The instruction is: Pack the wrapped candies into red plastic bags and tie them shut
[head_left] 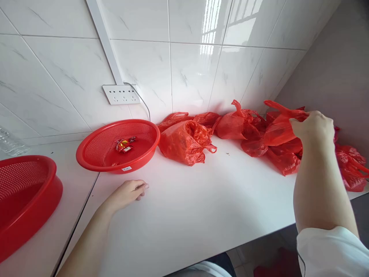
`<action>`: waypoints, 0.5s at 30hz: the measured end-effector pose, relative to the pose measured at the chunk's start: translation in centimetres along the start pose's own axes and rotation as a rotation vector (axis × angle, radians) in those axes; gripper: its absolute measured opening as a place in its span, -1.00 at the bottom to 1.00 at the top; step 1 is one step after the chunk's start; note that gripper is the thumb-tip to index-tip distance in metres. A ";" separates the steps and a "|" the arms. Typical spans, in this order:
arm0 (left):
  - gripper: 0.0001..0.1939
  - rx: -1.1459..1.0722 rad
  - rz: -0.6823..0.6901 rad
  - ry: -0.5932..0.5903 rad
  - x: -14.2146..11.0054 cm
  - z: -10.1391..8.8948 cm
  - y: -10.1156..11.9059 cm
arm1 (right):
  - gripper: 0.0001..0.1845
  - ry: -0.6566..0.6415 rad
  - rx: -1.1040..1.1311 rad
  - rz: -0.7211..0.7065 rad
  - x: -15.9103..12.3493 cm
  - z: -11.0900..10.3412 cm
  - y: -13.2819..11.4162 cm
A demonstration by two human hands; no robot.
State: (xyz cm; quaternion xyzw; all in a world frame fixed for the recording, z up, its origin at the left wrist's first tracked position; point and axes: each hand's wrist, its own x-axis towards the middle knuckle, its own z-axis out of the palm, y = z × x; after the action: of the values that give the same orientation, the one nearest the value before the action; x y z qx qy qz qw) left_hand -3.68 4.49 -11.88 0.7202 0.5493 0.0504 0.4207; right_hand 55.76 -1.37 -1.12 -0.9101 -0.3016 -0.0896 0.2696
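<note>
At the far right my right hand (313, 125) is closed on the top of a red plastic bag (278, 129), lifting its handle above the other bags. The fingertips are mostly hidden behind the back of the hand. My left hand (134, 191) rests on the white table (201, 200), its fingers curled together with nothing in them. Just behind it stands a red perforated basket (98, 163), holding a few small shiny wrapped packets (123, 145). To the right of this basket sits a full-looking red plastic bag (184, 140).
More red bags (235, 123) line the wall, and another pile (350, 165) lies beyond my right forearm. A second red basket (34, 207) stands at the left. Behind it is a clear plastic bottle (11, 142). A socket strip (121, 94) with a cable is on the tiled wall.
</note>
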 end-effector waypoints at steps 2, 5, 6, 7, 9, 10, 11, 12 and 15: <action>-0.54 0.024 0.006 -0.009 0.0 0.1 0.1 | -0.25 0.046 -0.061 -0.017 0.1 1.4 -0.3; -0.55 0.042 0.023 -0.013 0.2 0.2 0.1 | -0.46 -0.025 0.007 -0.269 -1.7 5.3 -3.3; -0.56 0.044 0.024 -0.015 0.2 0.2 0.0 | -0.55 -0.113 0.069 -0.363 -2.4 7.0 -4.8; -0.56 0.042 0.022 -0.017 0.3 0.3 -0.1 | -0.60 -0.192 0.110 -0.433 -3.2 8.8 -6.4; -0.57 0.028 0.019 -0.021 0.5 0.4 -0.3 | -0.64 -0.313 0.170 -0.555 -4.4 12.5 -9.5; -0.58 0.019 0.021 -0.021 0.6 0.5 -0.4 | -0.63 -0.354 0.193 -0.601 -4.8 14.3 -10.9; -0.58 0.011 0.024 -0.019 0.7 0.5 -0.6 | -0.59 -0.381 0.214 -0.634 -5.1 15.9 -12.0; -0.59 0.006 0.028 -0.015 0.8 0.6 -0.7 | -0.53 -0.399 0.232 -0.657 -5.3 17.3 -12.9; -0.59 -0.001 0.038 -0.004 1.0 0.8 -1.2 | -0.42 -0.432 0.265 -0.721 -5.9 20.1 -14.5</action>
State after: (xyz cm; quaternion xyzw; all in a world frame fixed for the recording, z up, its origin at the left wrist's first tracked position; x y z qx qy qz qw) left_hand -3.69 4.93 -13.58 0.7304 0.5348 0.0574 0.4210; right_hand 42.39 16.37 -13.54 -0.7021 -0.6583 0.0538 0.2661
